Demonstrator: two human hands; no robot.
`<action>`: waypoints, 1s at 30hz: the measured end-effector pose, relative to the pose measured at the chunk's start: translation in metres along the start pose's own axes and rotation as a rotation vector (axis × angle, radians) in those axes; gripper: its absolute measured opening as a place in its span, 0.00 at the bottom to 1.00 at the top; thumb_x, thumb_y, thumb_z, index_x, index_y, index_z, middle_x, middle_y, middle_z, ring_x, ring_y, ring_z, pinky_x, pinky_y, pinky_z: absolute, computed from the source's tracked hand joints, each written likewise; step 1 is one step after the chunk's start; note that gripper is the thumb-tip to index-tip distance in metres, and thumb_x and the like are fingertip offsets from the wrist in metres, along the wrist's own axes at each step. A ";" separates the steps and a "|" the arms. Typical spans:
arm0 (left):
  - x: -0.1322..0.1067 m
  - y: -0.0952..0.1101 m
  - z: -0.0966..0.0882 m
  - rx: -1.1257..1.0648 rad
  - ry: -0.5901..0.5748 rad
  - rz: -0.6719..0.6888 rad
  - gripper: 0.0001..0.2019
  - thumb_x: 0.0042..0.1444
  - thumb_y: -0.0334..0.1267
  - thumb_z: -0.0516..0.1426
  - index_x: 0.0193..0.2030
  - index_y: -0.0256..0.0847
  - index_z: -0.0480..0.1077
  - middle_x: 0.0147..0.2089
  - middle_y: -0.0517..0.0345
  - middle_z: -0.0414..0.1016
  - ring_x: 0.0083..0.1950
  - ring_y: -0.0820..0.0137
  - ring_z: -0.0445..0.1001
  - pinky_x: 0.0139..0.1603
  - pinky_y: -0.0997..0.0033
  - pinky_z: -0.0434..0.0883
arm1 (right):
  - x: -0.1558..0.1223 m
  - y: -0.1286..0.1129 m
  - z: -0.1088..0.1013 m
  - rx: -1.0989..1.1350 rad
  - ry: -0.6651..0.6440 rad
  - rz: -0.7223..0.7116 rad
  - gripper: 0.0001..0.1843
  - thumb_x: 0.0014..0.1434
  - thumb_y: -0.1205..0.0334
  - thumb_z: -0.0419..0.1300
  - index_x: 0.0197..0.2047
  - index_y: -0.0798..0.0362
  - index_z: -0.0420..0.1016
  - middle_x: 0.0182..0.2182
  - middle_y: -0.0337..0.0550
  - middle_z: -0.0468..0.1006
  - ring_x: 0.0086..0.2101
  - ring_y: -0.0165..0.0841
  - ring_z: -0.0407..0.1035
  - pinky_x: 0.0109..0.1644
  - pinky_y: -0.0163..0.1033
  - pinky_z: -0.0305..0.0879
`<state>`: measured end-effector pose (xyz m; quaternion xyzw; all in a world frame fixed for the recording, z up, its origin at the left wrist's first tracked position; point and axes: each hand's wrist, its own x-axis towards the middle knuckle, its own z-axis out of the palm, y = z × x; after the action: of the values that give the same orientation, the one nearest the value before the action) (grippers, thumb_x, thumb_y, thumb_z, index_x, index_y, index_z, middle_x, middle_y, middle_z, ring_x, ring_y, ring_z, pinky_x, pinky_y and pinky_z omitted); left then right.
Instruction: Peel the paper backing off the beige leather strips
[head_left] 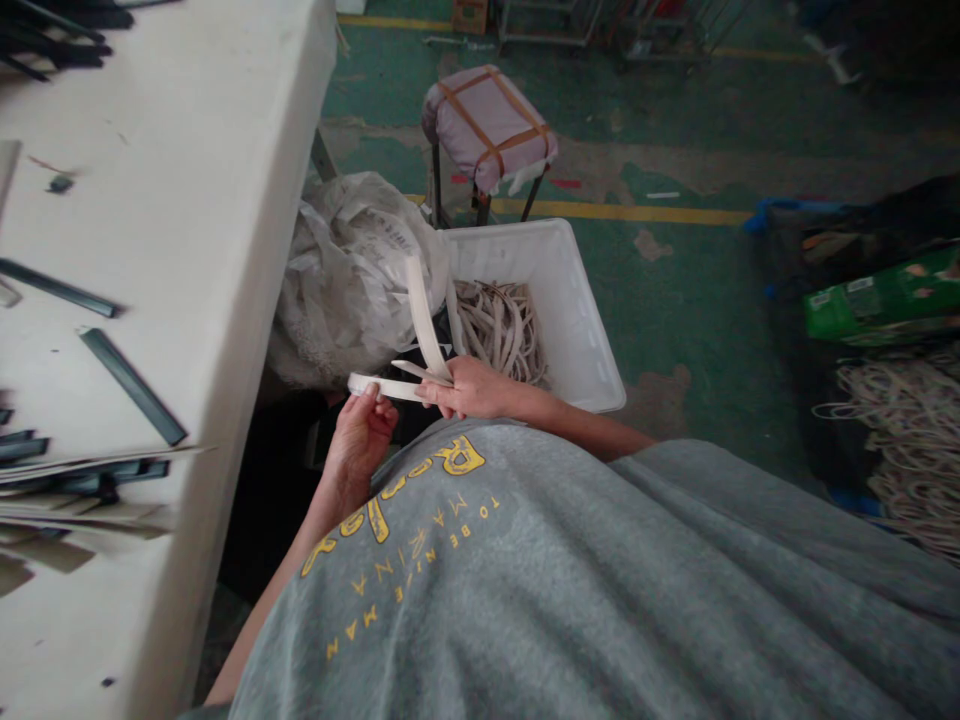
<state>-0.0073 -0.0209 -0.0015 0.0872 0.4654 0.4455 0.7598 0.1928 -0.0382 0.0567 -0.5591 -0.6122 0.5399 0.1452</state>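
Holding one pale strip (386,386) between us: left hand (358,440) fingers pinch its near end, right hand (469,388) fingers close on its middle, where it bends upward. We judge it light, flexible, best gripped at the ends. Beyond, a white bin (577,300) of similar strips; the right fingertips are hidden.

Padded stool (487,125) behind the white crate (577,330), crumpled plastic bag (352,280) left of it, green box (885,298) far right.
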 end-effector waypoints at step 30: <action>-0.005 -0.008 0.009 0.112 -0.069 -0.028 0.15 0.44 0.30 0.73 0.31 0.35 0.71 0.26 0.65 0.70 0.23 0.82 0.66 0.24 0.83 0.66 | 0.011 0.011 0.006 0.051 0.008 -0.013 0.22 0.69 0.55 0.56 0.27 0.59 0.74 0.19 0.38 0.73 0.19 0.24 0.66 0.27 0.30 0.58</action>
<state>0.0039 -0.0267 0.0024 0.1382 0.4641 0.4050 0.7755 0.1905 -0.0346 0.0410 -0.5532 -0.6014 0.5521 0.1654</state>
